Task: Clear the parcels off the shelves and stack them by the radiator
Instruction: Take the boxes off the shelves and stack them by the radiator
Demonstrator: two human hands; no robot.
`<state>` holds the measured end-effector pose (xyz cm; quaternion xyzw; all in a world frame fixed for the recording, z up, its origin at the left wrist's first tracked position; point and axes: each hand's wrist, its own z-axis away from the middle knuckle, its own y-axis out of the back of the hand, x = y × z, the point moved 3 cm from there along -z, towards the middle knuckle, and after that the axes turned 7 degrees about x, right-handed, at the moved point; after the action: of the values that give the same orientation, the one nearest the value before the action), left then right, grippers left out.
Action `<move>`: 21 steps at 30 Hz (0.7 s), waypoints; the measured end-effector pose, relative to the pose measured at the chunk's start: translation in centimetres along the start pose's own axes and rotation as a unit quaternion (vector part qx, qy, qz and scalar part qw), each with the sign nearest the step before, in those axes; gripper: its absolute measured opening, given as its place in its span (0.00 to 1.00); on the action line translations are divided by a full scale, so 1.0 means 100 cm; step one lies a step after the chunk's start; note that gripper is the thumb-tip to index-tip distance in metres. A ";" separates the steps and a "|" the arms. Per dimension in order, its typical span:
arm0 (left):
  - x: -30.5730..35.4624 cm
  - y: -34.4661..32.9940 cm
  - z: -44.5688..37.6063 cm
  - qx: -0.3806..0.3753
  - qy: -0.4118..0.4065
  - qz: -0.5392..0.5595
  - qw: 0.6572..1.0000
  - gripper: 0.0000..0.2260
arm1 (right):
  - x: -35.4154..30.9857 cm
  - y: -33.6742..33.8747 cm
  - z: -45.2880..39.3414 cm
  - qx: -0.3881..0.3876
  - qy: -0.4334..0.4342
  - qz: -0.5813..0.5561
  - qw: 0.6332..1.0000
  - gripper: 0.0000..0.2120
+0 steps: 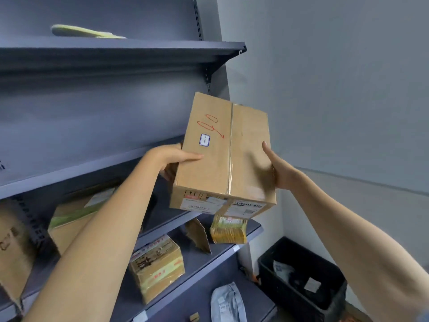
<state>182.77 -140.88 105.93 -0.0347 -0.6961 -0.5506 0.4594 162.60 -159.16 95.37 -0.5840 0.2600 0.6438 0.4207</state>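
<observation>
A taped cardboard parcel (222, 156) with red writing and a small blue-edged sticker is in the air in front of the grey shelves (97, 159). My left hand (176, 159) grips its left side, thumb on top and fingers underneath. My right hand (277, 169) presses flat against its right side, thumb pointing up along the edge. More parcels remain on the lower shelves: a green-taped box (69, 219), a yellow-taped box (157, 266), a small yellow-wrapped packet (228, 231) and a brown box (11, 249) at the far left. No radiator is in view.
A flat green-yellow envelope (86, 31) lies on the top shelf. A grey poly mailer (227, 303) lies on the lowest shelf, with a loose cardboard scrap (199, 235) one shelf above. A black crate (301, 273) with bags inside stands on the floor in the corner.
</observation>
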 end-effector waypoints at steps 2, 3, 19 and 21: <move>-0.013 -0.028 0.001 -0.001 -0.022 0.028 0.999 0.31 | 0.026 0.006 0.004 0.013 -0.008 -0.018 1.000 0.52; -0.019 -0.040 0.002 0.003 -0.036 0.050 0.998 0.32 | 0.036 0.010 0.006 0.024 -0.006 -0.021 0.999 0.49; 0.133 -0.469 0.009 -0.311 -0.127 -0.046 0.941 0.31 | 0.248 0.384 0.136 0.430 -0.162 -0.089 0.884 0.51; 0.159 -0.546 0.025 -0.352 -0.142 -0.070 0.922 0.30 | 0.284 0.434 0.166 0.472 -0.186 -0.129 0.852 0.49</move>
<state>141.85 -167.57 76.64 -0.2232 -0.5156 -0.7804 0.2744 118.07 -160.84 64.03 -0.2128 0.3714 0.4804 0.7655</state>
